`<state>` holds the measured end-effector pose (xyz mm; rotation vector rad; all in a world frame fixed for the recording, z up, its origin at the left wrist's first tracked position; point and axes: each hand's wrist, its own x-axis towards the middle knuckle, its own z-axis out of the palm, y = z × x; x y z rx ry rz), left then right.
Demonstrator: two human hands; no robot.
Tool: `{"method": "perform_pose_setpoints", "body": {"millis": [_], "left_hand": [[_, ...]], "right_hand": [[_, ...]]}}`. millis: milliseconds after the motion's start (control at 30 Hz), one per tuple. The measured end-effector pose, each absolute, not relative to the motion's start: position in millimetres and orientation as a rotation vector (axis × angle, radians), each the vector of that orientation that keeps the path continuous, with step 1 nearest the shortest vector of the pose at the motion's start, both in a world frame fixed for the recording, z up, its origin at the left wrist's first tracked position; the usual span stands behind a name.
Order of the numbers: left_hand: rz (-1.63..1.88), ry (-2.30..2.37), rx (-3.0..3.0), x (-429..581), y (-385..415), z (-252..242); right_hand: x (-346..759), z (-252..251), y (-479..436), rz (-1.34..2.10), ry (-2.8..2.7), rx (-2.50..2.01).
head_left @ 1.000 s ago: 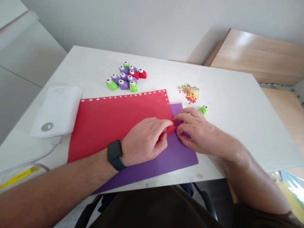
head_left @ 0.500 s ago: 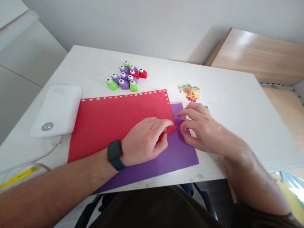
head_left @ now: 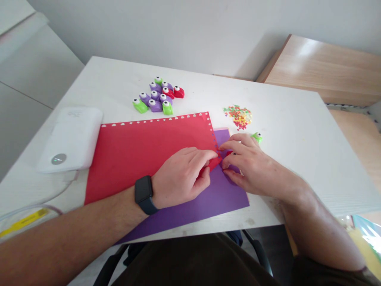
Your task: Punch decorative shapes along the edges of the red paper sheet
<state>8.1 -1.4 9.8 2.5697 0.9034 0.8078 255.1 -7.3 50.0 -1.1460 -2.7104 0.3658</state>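
My left hand point(head_left: 186, 174), wearing a dark smartwatch point(head_left: 143, 188), is closed on the lower right edge of a red paper sheet point(head_left: 133, 155). Small cut-out shapes run along the sheet's top and right edges. Just right of it, my right hand point(head_left: 247, 163) is bent low over a purple sheet point(head_left: 184, 214), thumb and forefinger close together. What lies between those fingertips is hidden. Partly covered by the right hand, a small red object point(head_left: 229, 153) shows between the fingers. A green craft punch point(head_left: 257, 137) stands beyond that hand's knuckles.
Several purple, green and red craft punches point(head_left: 155, 105) stand grouped at the back. A pile of coloured paper cut-outs point(head_left: 240, 117) lies right of the red sheet. A white device point(head_left: 71, 139) with a cable sits on the left of the white table point(head_left: 297, 131).
My right hand has shifted slightly left and down, its thumb and forefinger closing over a small red bit on the purple sheet. The green punch shows more. My left hand stays still.
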Motion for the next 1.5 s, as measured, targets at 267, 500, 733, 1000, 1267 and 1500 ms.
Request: {"method": "perform_pose_setpoints", "body": {"millis": [267,500,733,1000,1267,1500], "left_hand": [[0.825,0.889,2.576,8.3,-1.4,10.6],[0.828,0.878,2.574,8.4,-1.0,10.5],[0.835,0.873,2.563,8.6,-1.2,10.5],[0.826,0.876,2.558,8.6,-0.8,9.0],[0.842,0.870,2.555,8.4,-1.1,9.8],[0.817,0.876,2.559,7.9,-0.6,8.6]], "right_hand": [[255.4,50.3,-7.0,0.376,-2.714,-1.154],[254.4,48.1,-7.0,0.376,-2.721,-1.150],[256.1,47.8,-7.2,0.382,-2.688,-1.174],[257.9,43.8,-4.7,0.350,-2.669,-1.151],[258.4,44.3,-4.5,0.312,-2.669,-1.179],[255.5,42.4,-4.5,0.310,-2.681,-1.179]]}}
